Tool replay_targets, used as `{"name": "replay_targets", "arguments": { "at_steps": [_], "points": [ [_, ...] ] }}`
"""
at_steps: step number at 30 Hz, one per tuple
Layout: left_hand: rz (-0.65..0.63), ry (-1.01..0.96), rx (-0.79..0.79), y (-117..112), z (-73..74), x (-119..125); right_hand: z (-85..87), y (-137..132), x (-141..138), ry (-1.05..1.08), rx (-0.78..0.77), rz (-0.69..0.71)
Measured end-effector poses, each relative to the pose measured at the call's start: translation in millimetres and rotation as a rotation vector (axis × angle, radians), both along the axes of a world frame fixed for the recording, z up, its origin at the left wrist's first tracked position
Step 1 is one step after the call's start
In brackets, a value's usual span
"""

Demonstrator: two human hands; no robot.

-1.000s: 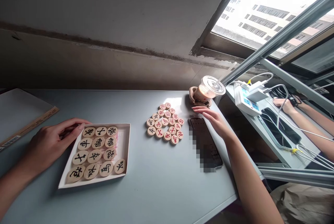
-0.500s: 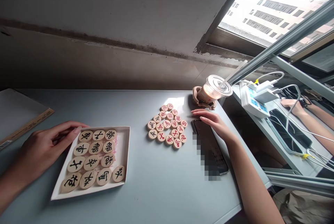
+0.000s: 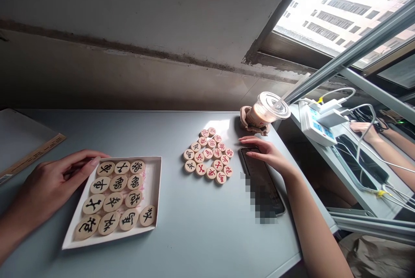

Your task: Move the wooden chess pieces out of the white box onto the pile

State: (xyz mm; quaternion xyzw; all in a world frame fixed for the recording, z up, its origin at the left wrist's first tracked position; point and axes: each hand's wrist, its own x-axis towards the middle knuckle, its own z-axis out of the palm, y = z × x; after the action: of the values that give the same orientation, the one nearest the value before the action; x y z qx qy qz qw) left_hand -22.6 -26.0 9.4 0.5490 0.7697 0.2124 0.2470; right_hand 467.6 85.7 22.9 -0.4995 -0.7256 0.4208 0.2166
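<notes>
My left hand [image 3: 61, 183] grips the upper left corner of a shallow white cardboard box [image 3: 151, 191], thumb on its rim. Inside the box lie rows of round wooden xiangqi pieces [image 3: 113, 201] with black characters. To the right of the box, a loose cluster of smaller-looking xiangqi pieces [image 3: 208, 153] lies flat on the table, most marked in red, a few along its left side in black. My right hand [image 3: 267, 152] is open, fingers stretched leftward over the top end of a dark phone [image 3: 259, 174], holding nothing. The phone lies right of the cluster.
A lidded plastic drink cup [image 3: 264, 111] with a straw stands in a cardboard holder behind my right hand. A flat box [image 3: 27, 139] lies at the left. Beyond the table's right edge are a power strip [image 3: 317, 126], cables and another person's arms [image 3: 389, 148].
My right thumb has shifted slightly down and left over the phone's top end. My left hand keeps its grip on the box, and the pieces have not moved.
</notes>
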Motion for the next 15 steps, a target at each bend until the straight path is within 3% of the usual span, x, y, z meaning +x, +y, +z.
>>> {"name": "replay_targets", "arguments": {
  "at_steps": [8, 15],
  "points": [
    [-0.009, 0.009, 0.035, 2, -19.3, -17, 2.1, -3, 0, 0.033, -0.025, -0.044],
    [-0.05, 0.084, 0.095, 1, -22.6, -18, 5.2, -7, 0, 0.022, -0.039, -0.033]
  ]
}}
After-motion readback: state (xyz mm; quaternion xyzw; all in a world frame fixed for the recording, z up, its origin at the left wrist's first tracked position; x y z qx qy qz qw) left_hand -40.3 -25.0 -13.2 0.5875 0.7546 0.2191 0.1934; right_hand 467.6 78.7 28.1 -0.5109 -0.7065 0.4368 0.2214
